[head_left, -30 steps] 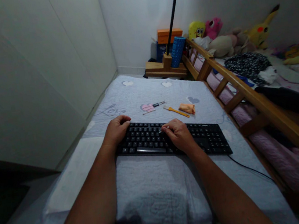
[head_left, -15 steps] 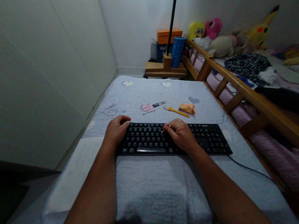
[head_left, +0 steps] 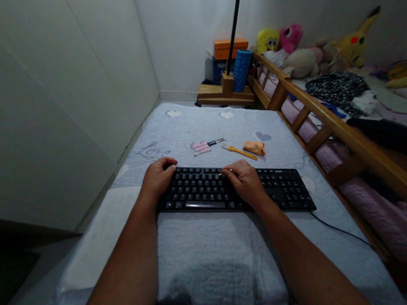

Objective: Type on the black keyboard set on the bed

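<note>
A black keyboard [head_left: 203, 187] lies flat on the bedspread in front of me. My left hand [head_left: 158, 178] is closed around its upper left corner, thumb along the top edge. Over the right part of the letter keys, my right hand [head_left: 244, 179] pinches a thin cotton swab [head_left: 220, 174], its white tip at the upper key rows. Most of the swab is hidden by my fingers. Beyond the keyboard lie a second cotton swab [head_left: 202, 153], a dark-handled tool with a metal end [head_left: 215, 141], a yellow brush [head_left: 242, 152] and a crumpled orange cloth [head_left: 254, 148].
The keyboard cable [head_left: 341, 230] runs off to the right over the bedspread [head_left: 210, 252]. A wooden bed rail [head_left: 319, 111] borders the right side, with plush toys behind it. White cabinet doors [head_left: 64, 81] stand at left. A lamp's wooden base [head_left: 225, 91] is at the far end.
My right hand has shifted very slightly away from me over the keys with the cotton swab. My left hand and the keyboard stay practically where they were.
</note>
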A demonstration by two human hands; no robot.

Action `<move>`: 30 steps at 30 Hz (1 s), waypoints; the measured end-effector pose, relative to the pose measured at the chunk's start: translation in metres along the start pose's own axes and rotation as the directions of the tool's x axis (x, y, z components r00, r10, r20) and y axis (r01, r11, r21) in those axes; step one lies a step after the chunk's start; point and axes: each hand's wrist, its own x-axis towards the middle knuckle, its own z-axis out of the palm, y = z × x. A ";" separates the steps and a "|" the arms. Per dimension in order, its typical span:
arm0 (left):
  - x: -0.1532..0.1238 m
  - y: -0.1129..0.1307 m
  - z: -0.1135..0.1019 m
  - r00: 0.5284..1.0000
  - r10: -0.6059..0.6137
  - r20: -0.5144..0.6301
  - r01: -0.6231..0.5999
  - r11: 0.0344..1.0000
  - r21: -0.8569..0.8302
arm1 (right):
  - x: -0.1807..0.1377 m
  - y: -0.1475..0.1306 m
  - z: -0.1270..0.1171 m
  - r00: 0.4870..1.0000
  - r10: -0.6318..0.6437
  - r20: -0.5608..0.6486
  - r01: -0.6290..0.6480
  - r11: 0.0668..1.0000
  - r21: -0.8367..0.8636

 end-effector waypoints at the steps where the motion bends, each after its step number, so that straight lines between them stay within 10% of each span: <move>1: 0.000 0.000 0.000 1.000 -0.001 0.000 0.001 1.000 0.005 | 0.000 0.000 0.000 1.000 0.001 0.000 -0.001 1.000 0.002; 30: -0.002 0.004 0.000 1.000 -0.005 -0.003 0.005 1.000 -0.016 | 0.002 -0.011 0.003 0.995 -0.047 0.084 0.046 0.999 0.016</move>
